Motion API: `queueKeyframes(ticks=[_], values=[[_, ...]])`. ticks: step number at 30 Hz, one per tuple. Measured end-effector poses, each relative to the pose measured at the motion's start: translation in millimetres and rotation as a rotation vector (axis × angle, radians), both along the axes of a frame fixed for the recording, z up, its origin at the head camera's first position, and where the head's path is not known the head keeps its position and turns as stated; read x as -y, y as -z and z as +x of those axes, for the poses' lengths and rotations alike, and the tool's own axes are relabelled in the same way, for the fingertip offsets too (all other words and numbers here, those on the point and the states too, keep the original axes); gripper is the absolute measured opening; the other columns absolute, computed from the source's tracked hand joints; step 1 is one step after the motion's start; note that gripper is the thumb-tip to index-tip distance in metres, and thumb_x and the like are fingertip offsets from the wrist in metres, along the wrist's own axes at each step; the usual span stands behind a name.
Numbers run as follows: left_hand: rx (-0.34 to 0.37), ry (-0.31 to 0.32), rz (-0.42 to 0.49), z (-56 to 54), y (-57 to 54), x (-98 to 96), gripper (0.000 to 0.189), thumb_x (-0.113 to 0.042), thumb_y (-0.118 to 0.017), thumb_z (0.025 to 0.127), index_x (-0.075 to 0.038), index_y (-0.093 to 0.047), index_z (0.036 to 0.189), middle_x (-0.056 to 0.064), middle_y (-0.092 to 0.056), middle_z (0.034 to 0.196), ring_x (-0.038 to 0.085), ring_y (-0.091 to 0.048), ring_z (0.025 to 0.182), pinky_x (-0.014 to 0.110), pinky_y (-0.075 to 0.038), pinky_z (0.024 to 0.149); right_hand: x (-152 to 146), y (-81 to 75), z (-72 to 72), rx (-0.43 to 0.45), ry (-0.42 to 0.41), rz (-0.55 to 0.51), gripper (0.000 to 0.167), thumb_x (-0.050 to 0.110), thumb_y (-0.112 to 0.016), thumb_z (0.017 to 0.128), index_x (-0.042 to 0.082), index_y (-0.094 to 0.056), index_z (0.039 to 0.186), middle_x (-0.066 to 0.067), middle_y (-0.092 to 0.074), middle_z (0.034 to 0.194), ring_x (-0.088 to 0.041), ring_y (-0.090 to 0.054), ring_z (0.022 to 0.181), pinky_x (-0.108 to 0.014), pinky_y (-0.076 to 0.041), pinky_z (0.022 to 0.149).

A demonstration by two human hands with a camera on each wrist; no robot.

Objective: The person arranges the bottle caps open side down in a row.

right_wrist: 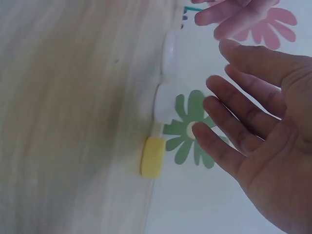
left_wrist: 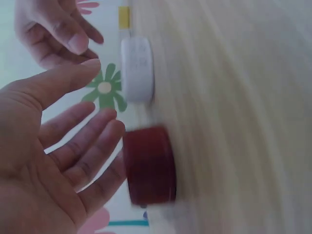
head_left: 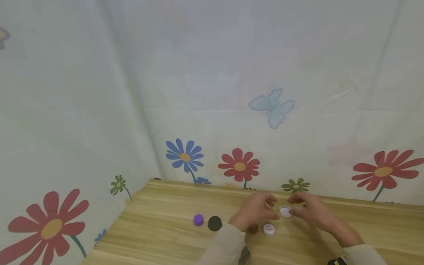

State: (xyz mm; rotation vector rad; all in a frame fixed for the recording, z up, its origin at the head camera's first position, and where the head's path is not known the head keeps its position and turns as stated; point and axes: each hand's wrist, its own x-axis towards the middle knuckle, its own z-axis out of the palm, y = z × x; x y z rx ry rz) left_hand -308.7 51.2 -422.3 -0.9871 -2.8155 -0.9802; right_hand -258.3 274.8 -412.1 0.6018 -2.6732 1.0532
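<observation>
Wooden table [head_left: 159,206], low round white cap [head_left: 284,212]

We are holding our left arm [head_left: 222,247] and right arm [head_left: 344,232] out in front, with the left hand [head_left: 253,210] and right hand [head_left: 313,211] facing each other, near but apart. We are bending the left fingers [left_wrist: 100,148] slightly, thumb held away, and curving the right fingers [right_wrist: 243,109] just as loosely.

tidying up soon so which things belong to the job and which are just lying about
Likely the job, nearest left hand and right hand:
white cap between them
printed white cap
dark red cap
yellow cap

Probably just lying about:
purple cap
black cap
</observation>
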Motion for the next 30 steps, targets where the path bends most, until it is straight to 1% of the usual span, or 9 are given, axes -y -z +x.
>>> queueKeyframes(ticks=[3,6,8,14,17,21,23,26,30], values=[[-0.004,-0.028,-0.042,0.1,2.5,-7.0,0.045,-0.027,-0.092,0.082,-0.016,-0.077,0.123,-0.009,-0.075,0.104,0.000,-0.064,0.091,0.020,-0.049,0.082,-0.3,1.8,-2.5,0.017,0.034,0.018,0.032,0.010,-0.083,0.090,-0.004,-0.071,0.116,-0.021,-0.073,0.119,-0.050,-0.065,0.116,-0.065,-0.054,0.091],[-0.016,-0.032,-0.073,-0.4,2.7,-12.7,0.049,-0.028,-0.092,0.082,-0.016,-0.076,0.126,-0.009,-0.075,0.108,0.001,-0.065,0.094,0.020,-0.050,0.084,-0.9,4.8,-6.3,0.023,0.042,0.029,0.036,0.009,-0.082,0.089,-0.006,-0.071,0.120,-0.025,-0.071,0.122,-0.052,-0.063,0.118,-0.066,-0.052,0.093],[-0.021,-0.029,-0.082,-1.0,2.8,-15.3,0.050,-0.027,-0.092,0.082,-0.016,-0.075,0.128,-0.008,-0.076,0.110,0.001,-0.065,0.095,0.020,-0.050,0.085,-1.6,7.0,-8.7,0.022,0.039,0.038,0.038,0.008,-0.082,0.088,-0.007,-0.070,0.120,-0.026,-0.072,0.120,-0.052,-0.063,0.118,-0.066,-0.052,0.094],[-0.019,-0.021,-0.091,-4.9,6.7,-19.1,0.049,-0.026,-0.090,0.085,-0.017,-0.075,0.130,-0.010,-0.076,0.107,0.000,-0.065,0.094,0.019,-0.049,0.085,-4.2,13.3,-14.0,0.017,0.027,0.058,0.039,0.005,-0.083,0.083,-0.010,-0.070,0.117,-0.024,-0.073,0.116,-0.051,-0.065,0.115,-0.065,-0.052,0.095],[-0.029,-0.006,-0.087,-6.6,9.4,-19.9,0.048,-0.024,-0.090,0.085,-0.016,-0.075,0.130,-0.010,-0.077,0.107,0.000,-0.066,0.094,0.018,-0.048,0.085,-4.8,15.9,-16.2,0.012,-0.012,0.055,0.037,0.004,-0.083,0.083,-0.010,-0.070,0.115,-0.023,-0.074,0.113,-0.049,-0.067,0.110,-0.064,-0.053,0.093],[-0.034,0.005,-0.061,-8.1,12.4,-20.5,0.044,-0.020,-0.090,0.084,-0.015,-0.077,0.127,-0.010,-0.078,0.106,0.000,-0.066,0.095,0.017,-0.048,0.085,-6.1,19.1,-19.7,-0.014,-0.066,0.071,0.033,0.002,-0.084,0.081,-0.007,-0.071,0.110,-0.016,-0.074,0.106,-0.040,-0.069,0.101,-0.058,-0.056,0.087],[-0.019,0.004,-0.048,-8.3,13.1,-20.7,0.043,-0.018,-0.089,0.084,-0.015,-0.078,0.125,-0.010,-0.078,0.106,0.000,-0.066,0.096,0.018,-0.048,0.087,-7.3,20.8,-21.3,-0.019,-0.071,0.086,0.031,0.002,-0.085,0.081,-0.004,-0.072,0.108,-0.011,-0.074,0.104,-0.034,-0.069,0.098,-0.053,-0.057,0.085],[0.011,0.001,-0.030,-7.6,13.5,-20.7,0.040,-0.017,-0.089,0.085,-0.014,-0.079,0.124,-0.011,-0.077,0.105,0.000,-0.066,0.096,0.019,-0.048,0.088,-8.8,23.8,-23.3,-0.009,-0.079,0.091,0.029,0.003,-0.085,0.081,-0.002,-0.072,0.107,-0.007,-0.074,0.101,-0.028,-0.068,0.094,-0.045,-0.057,0.082],[0.029,-0.006,-0.016,-6.6,12.8,-20.2,0.039,-0.015,-0.088,0.084,-0.014,-0.079,0.122,-0.011,-0.077,0.103,0.000,-0.064,0.094,0.019,-0.048,0.087,-9.0,25.0,-23.8,0.011,-0.092,0.074,0.027,0.003,-0.085,0.082,-0.001,-0.073,0.106,-0.004,-0.074,0.101,-0.027,-0.069,0.094,-0.040,-0.057,0.081]])
